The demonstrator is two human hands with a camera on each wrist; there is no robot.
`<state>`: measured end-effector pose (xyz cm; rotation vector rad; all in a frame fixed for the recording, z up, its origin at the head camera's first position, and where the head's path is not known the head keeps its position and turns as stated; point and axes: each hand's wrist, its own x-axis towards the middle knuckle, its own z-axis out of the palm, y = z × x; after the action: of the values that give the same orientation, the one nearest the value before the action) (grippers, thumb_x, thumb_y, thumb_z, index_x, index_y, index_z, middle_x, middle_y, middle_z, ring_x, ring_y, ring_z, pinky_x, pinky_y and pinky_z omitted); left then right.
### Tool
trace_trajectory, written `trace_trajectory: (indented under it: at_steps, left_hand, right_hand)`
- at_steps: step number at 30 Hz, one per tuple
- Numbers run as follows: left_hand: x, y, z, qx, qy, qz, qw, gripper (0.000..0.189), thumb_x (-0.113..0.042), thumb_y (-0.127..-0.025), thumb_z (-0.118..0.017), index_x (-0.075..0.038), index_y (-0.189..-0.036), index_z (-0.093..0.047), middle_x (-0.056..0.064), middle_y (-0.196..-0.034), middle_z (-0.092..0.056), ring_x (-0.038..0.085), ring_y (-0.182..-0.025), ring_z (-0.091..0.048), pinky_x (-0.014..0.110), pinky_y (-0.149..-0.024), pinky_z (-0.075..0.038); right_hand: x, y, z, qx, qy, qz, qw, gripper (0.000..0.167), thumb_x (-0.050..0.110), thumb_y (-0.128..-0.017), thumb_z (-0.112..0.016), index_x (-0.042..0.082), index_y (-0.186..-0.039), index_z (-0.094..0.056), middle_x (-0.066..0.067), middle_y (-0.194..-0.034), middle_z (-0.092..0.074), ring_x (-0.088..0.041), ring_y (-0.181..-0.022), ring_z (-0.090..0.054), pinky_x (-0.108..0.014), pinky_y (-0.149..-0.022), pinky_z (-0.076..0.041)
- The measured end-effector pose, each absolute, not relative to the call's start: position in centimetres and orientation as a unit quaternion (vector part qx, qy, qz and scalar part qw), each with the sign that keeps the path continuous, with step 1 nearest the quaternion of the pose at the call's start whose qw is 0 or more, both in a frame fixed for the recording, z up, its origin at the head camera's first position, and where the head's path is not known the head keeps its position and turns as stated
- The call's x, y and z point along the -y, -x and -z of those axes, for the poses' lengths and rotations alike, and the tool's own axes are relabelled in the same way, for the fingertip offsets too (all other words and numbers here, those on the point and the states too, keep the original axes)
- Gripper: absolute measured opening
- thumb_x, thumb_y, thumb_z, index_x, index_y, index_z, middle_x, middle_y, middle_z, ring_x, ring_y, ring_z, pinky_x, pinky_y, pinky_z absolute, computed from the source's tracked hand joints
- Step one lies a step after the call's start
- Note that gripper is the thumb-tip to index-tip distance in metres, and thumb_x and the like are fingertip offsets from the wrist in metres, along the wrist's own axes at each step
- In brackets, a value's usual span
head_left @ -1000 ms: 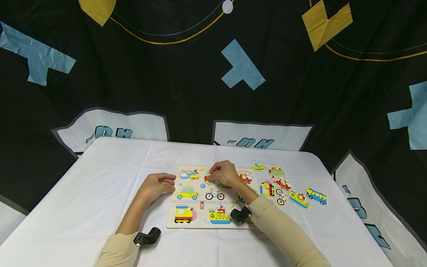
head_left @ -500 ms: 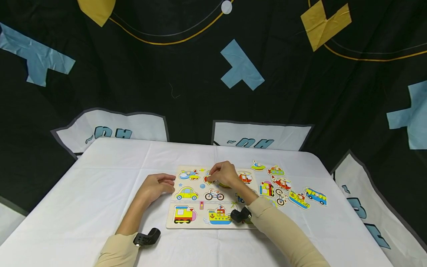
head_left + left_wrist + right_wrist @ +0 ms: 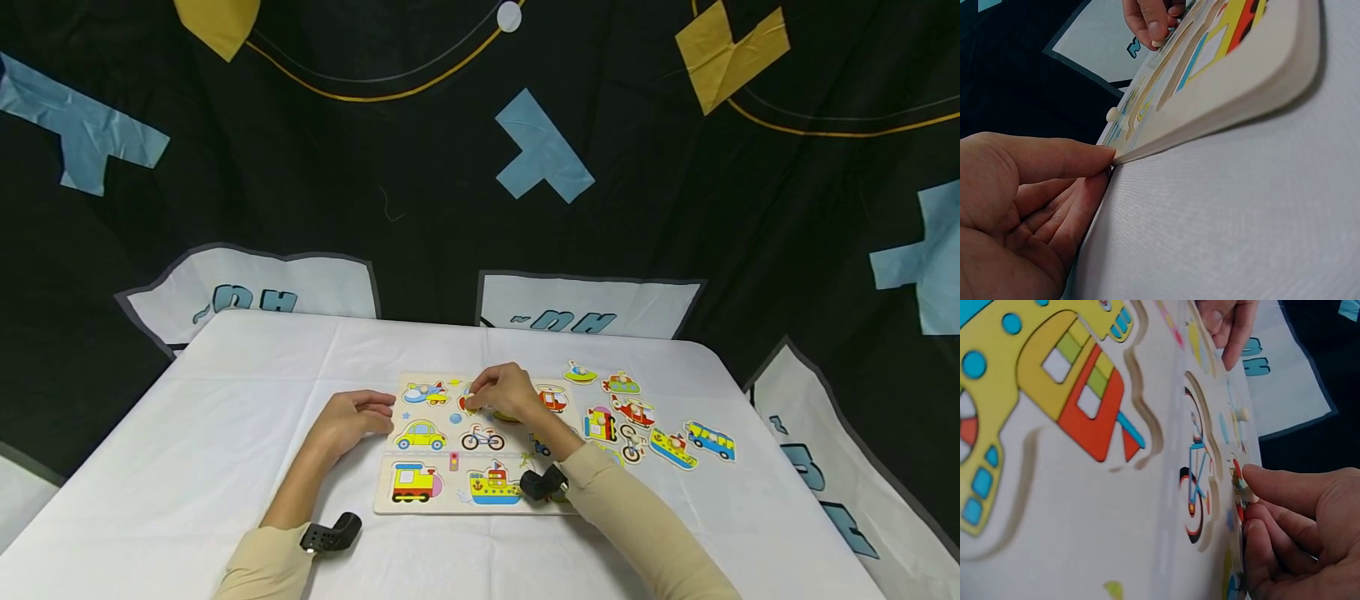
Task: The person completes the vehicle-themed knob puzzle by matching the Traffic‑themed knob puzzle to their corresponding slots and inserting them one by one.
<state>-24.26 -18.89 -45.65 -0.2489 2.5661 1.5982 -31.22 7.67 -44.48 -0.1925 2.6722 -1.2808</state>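
Note:
A wooden peg puzzle board (image 3: pixel 450 504) with vehicle pictures lies on the white-covered table. My left hand (image 3: pixel 347 423) is at its left side, thumb and fingertips touching the edge, as the left wrist view shows. Over the back row, my right hand (image 3: pixel 504 390) pinches the pale knob (image 3: pixel 1249 495) of a small, partly red puzzle piece (image 3: pixel 467 403). That piece is mostly hidden by the fingers and sits at or on the board. Whether it is fully seated cannot be seen. A plane piece (image 3: pixel 425 392) with a knob is at the back left.
Loose puzzle pieces lie right of the board: a bus (image 3: pixel 709 441), a ship (image 3: pixel 672 450), a helicopter (image 3: pixel 633 411), a train (image 3: pixel 600 424), a bicycle (image 3: pixel 632 444) and others. Each wrist wears a black camera band (image 3: pixel 332 532). A black printed curtain (image 3: pixel 435 208) hangs behind the table.

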Motion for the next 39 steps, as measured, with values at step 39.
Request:
trace_trajectory:
  at_steps: [39]
  left_hand:
    - [18.9, 24.2, 45.8, -0.845, 0.079, -0.526, 0.049, 0.046, -0.007, -0.081, -0.077, -0.006, -0.126, -0.069, 0.006, -0.102, -0.074, 0.018, -0.091, -0.066, 0.035, -0.089, -0.048]
  right_hand:
    - [-21.5, 33.2, 42.3, -0.899, -0.058, 0.434, -0.019, 0.034, 0.017, -0.089, -0.075, 0.007, -0.121, -0.073, -0.016, -0.117, -0.072, -0.03, -0.108, -0.065, -0.04, -0.092, -0.048]
